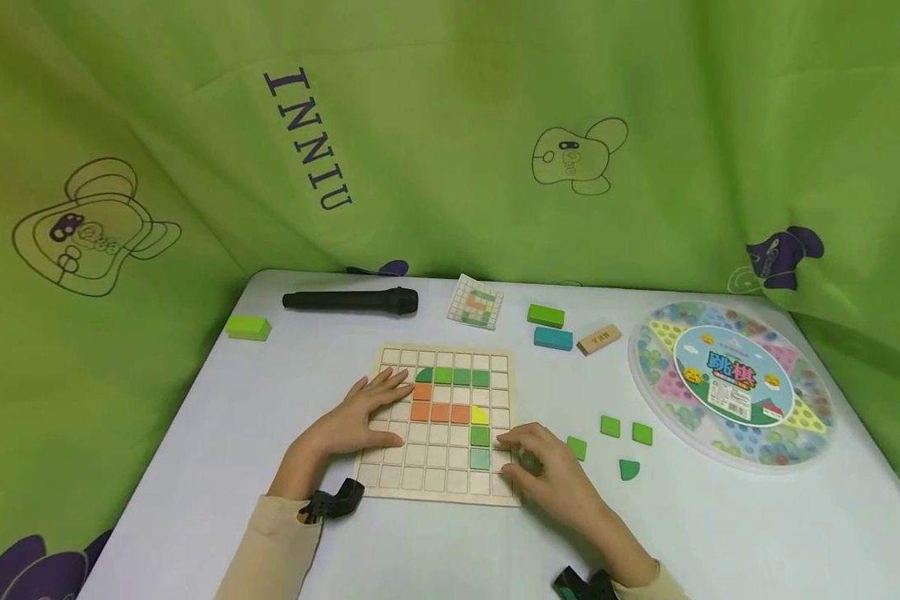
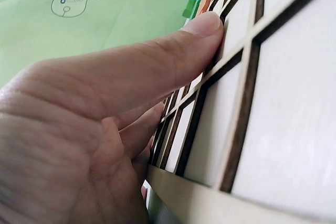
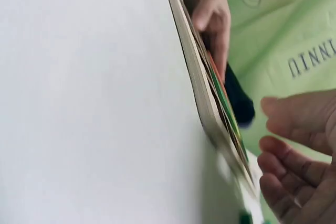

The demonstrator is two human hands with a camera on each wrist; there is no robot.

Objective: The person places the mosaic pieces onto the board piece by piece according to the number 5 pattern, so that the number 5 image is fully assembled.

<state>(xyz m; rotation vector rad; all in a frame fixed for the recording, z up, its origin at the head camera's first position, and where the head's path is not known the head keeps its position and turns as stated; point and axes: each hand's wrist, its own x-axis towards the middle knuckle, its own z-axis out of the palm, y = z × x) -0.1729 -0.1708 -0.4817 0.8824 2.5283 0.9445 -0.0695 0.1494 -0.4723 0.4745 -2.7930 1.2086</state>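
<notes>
From the head camera, a wooden grid board (image 1: 444, 425) lies flat on the white table (image 1: 720, 533), close to the person. The left hand (image 1: 360, 412) rests flat on the board's left side, fingers straight and spread, holding nothing. The right hand (image 1: 543, 471) sits at the board's right edge, fingers loosely bent over the lower right squares; I cannot tell from here whether it pinches a piece. On the board, a row of green tiles (image 1: 453, 376) sits above a row of orange tiles (image 1: 438, 412), with a yellow quarter-round piece (image 1: 480, 414) just beside the orange and two more green squares below it. Three loose green squares (image 1: 610, 427) and a green quarter-round piece (image 1: 628, 469) lie on the table to the right of the board. Farther back are a pattern card (image 1: 476, 302), a black microphone (image 1: 351, 300), a few coloured blocks (image 1: 546, 316) and a round marble game tray (image 1: 731, 383).

The left wrist camera shows the thumb (image 2: 173, 56) stretched out, its tip pressing on the board's grid lines (image 2: 247, 56).

The right wrist camera shows the board edge-on (image 3: 210, 103), the right hand's fingers (image 3: 294, 171) relaxed beside it, apparently empty, though the view is blurred.
</notes>
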